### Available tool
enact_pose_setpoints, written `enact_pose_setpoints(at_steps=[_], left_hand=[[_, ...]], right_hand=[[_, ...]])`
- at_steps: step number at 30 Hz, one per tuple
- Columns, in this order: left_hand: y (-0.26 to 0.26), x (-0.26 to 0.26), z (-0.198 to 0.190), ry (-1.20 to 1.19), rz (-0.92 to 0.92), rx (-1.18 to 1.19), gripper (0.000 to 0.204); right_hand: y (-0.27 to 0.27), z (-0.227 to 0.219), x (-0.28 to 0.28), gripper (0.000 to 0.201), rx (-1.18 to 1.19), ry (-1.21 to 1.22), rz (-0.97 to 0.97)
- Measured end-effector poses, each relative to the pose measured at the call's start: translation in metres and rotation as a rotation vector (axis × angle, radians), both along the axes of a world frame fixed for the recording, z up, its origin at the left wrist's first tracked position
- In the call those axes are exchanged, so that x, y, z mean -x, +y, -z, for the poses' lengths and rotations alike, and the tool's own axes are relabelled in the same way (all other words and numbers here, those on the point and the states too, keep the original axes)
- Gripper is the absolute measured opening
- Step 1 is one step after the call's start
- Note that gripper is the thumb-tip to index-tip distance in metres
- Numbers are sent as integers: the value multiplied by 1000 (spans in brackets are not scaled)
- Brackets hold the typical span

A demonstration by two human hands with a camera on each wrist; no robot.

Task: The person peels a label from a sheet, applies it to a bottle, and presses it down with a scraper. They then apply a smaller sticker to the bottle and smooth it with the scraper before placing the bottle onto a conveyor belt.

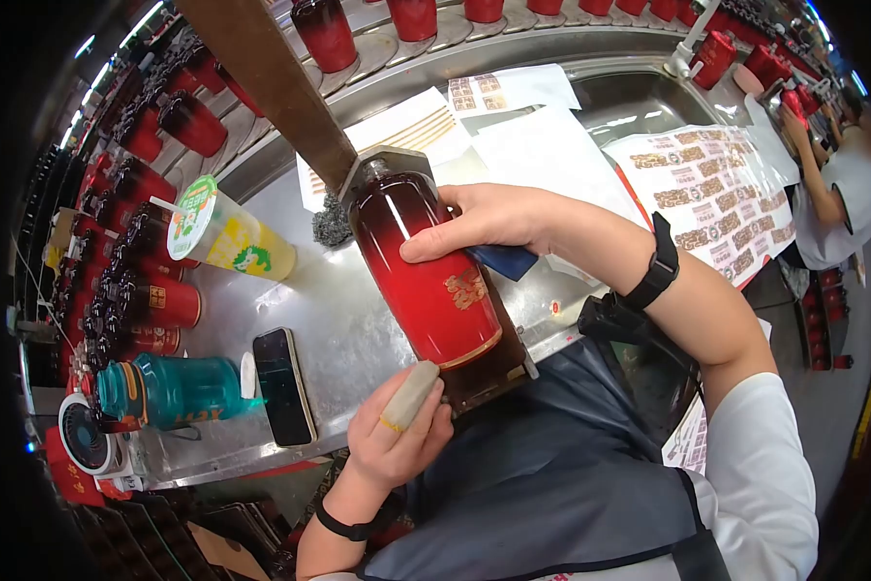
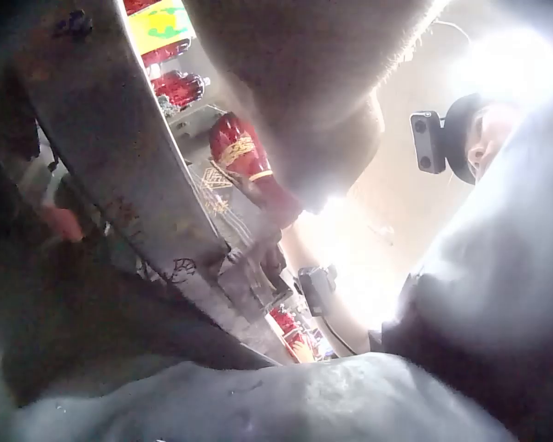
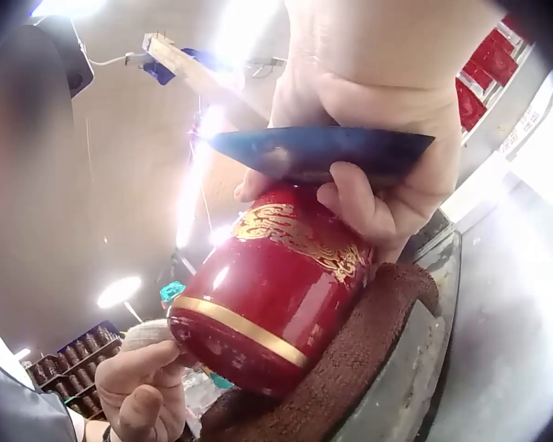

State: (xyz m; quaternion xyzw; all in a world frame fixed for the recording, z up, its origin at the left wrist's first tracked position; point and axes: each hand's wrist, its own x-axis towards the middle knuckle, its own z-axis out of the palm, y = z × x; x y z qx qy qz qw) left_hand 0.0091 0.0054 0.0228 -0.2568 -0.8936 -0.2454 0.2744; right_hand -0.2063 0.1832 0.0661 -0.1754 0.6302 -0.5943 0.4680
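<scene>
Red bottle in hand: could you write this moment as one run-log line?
Right hand: holds red bottle and blue flat tool | Left hand: at bottle's base | Bottle: tilted, brown cloth beneath | Phone: on metal table

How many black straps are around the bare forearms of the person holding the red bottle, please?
2. One strap is around the left forearm; the other strap is around the right forearm. More could be out of sight.
</scene>
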Motion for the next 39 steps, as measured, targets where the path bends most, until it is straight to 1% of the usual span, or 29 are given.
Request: enact_pose_setpoints(at_steps=[2, 5, 7, 9, 10, 14, 17, 19, 22, 24, 28, 30, 32, 33, 35, 36, 37, 39], left_hand=[[1, 0, -1, 5, 6, 7, 35], [4, 5, -3, 22, 42, 21, 35], [8, 11, -5, 29, 72, 31, 35], [14, 16, -9, 101, 80, 119, 37], [18, 17, -10, 98, 85, 124, 37], [21, 17, -11, 70, 54, 194, 38], [10, 6, 0, 59, 46, 223, 39], [6, -1, 4, 53, 41, 238, 39], [13, 1, -1, 48, -5, 238, 41], [21, 7, -8, 61, -23, 288, 41], [37, 14, -7, 50, -36, 367, 42], [45, 18, -12, 110, -78, 424, 43], [36, 14, -9, 99, -49, 393, 42], [31, 11, -6, 86, -25, 353, 41], [20, 1, 0, 64, -31, 315, 38], [16, -3, 1, 45, -41, 271, 35], [14, -4, 2, 44, -42, 270, 35], [11, -5, 0, 56, -16, 271, 30]], right_hand=[[-2, 1, 0, 83, 31, -10, -17], [-1, -3, 1, 81, -14, 16, -10], [-2, -2, 4, 81, -82, 32, -66], [-4, -3, 3, 80, -70, 44, -74], [-5, -3, 2, 80, -64, 58, -86], [-3, -6, -2, 83, -64, 85, -41], [1, -11, -6, 87, -78, 102, 11], [-1, -7, -5, 88, -25, 71, -27], [-4, -1, -3, 85, 13, 49, -43], [-7, 5, 0, 84, 35, 47, -48], [-5, 5, -1, 82, 12, 51, -42], [-3, 4, -2, 82, 15, 58, -30], [4, 6, 0, 78, -19, 157, -11], [9, 13, 7, 78, -14, 157, -8], [17, 29, 24, 74, 97, -98, -135], [17, 34, 22, 69, 146, -131, -108], [13, 39, 24, 69, 146, -132, -108], [4, 45, 28, 70, 169, -164, -155]])
